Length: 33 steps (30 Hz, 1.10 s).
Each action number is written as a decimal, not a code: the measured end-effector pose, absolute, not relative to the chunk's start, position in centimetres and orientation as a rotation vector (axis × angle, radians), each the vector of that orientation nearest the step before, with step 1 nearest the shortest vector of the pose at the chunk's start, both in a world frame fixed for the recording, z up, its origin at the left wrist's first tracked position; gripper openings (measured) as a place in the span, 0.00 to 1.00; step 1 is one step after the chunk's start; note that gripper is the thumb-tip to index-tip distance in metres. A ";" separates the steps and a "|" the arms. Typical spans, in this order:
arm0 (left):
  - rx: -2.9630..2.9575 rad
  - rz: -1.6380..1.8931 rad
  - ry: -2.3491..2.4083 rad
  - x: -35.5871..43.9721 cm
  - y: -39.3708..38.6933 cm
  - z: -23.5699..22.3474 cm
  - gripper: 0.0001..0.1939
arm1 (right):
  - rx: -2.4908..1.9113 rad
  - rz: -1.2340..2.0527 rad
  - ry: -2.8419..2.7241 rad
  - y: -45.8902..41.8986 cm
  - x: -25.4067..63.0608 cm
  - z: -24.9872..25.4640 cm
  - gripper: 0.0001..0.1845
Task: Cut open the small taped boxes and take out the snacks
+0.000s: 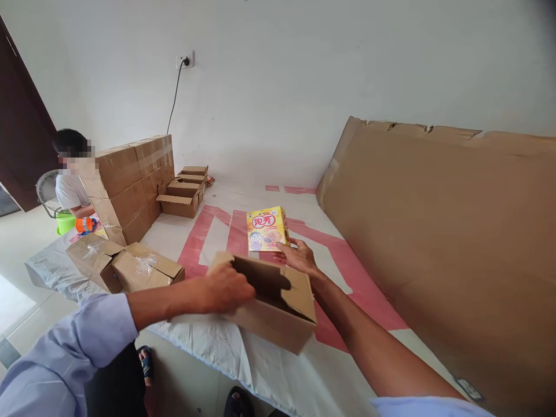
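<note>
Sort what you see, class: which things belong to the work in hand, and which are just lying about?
In hand:
open cardboard box, held by the left hand
yellow box, in the right hand
taped cartons, probably

Apparently just about:
orange object
black plug
chair

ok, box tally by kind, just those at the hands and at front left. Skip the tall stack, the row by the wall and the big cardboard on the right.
Yellow box, at the right hand: 1
Open brown carton, at the left hand: 1
Taped brown cartons, front left: 2
Total: 4
</note>
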<state>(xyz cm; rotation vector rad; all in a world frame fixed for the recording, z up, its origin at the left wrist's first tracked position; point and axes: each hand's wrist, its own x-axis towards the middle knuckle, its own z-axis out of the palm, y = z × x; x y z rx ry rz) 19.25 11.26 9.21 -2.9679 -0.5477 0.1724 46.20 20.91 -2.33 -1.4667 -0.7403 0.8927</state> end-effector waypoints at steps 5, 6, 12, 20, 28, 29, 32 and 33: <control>-2.650 0.210 -0.748 12.2 19.1 13.3 0.09 | -1.473 0.889 -0.936 24.4 44.5 -2.0 0.30; -2.604 0.202 -0.815 10.5 20.3 13.8 0.10 | -1.469 0.893 -0.991 25.5 43.5 -1.7 0.30; -2.436 0.265 -1.116 1.7 24.8 13.3 0.15 | -1.429 0.857 -1.415 33.5 34.3 0.1 0.26; -2.412 0.302 -1.370 -2.1 28.5 10.0 0.14 | -1.434 0.686 -1.724 41.5 25.1 1.7 0.25; -2.433 0.251 -1.622 -0.1 34.6 9.6 0.09 | -1.384 0.609 -1.745 36.7 28.3 2.3 0.33; -2.416 0.226 -1.662 0.2 35.5 9.7 0.09 | -1.370 0.618 -1.751 34.5 29.6 2.1 0.33; -2.341 0.185 -1.757 0.8 37.9 9.7 0.10 | -1.326 0.656 -1.735 26.2 34.4 0.5 0.28; -2.319 0.180 -1.783 1.0 38.6 9.7 0.09 | -1.344 0.652 -1.702 23.2 36.3 -0.3 0.27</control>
